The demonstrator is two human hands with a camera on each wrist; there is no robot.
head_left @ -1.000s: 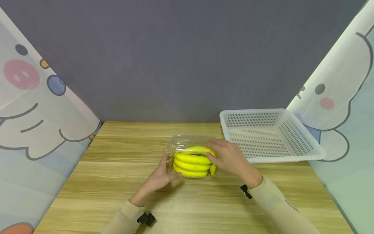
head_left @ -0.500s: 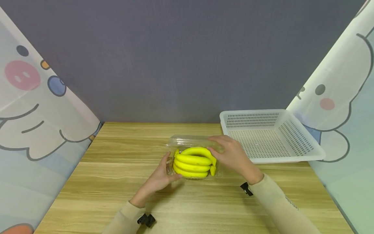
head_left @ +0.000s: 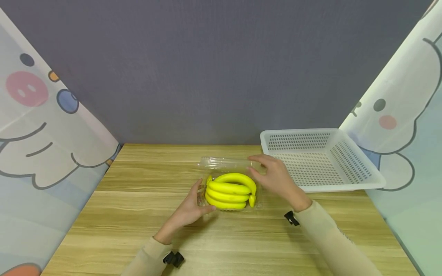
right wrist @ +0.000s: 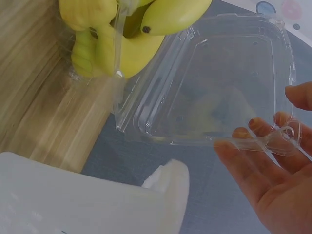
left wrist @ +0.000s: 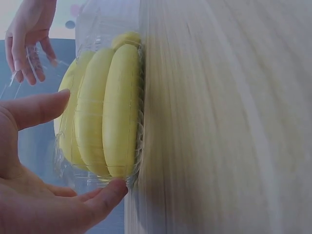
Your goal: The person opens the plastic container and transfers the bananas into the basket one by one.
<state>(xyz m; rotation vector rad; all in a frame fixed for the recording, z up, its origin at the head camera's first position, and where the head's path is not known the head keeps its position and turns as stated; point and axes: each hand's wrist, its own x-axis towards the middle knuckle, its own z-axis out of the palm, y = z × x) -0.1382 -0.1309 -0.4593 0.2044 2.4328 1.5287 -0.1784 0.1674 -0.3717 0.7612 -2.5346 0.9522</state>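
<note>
A clear plastic clamshell box [head_left: 203, 198] stands on the wooden table with its lid [head_left: 224, 163] raised at the back. Several yellow bananas [head_left: 228, 191] lie inside. My left hand [head_left: 189, 209] is at the box's left end, thumb and fingers spread; in the left wrist view a fingertip [left wrist: 117, 185] is at the box's lower edge. At the lid's right corner is my right hand [head_left: 274, 176]. In the right wrist view its fingers [right wrist: 239, 163] extend behind the lid's edge, with the thumb [right wrist: 300, 95] apart from them.
A white perforated plastic basket [head_left: 307, 188] stands to the right of the box, close to my right hand. Behind the table [head_left: 145, 214] rises a dark grey wall [head_left: 193, 76]. Cartoon-printed sheets [head_left: 34, 153] flank the table.
The lid has swung up and back, away from the bananas, with my right hand moving back and slightly right. My left hand and the bananas have stayed almost in place.
</note>
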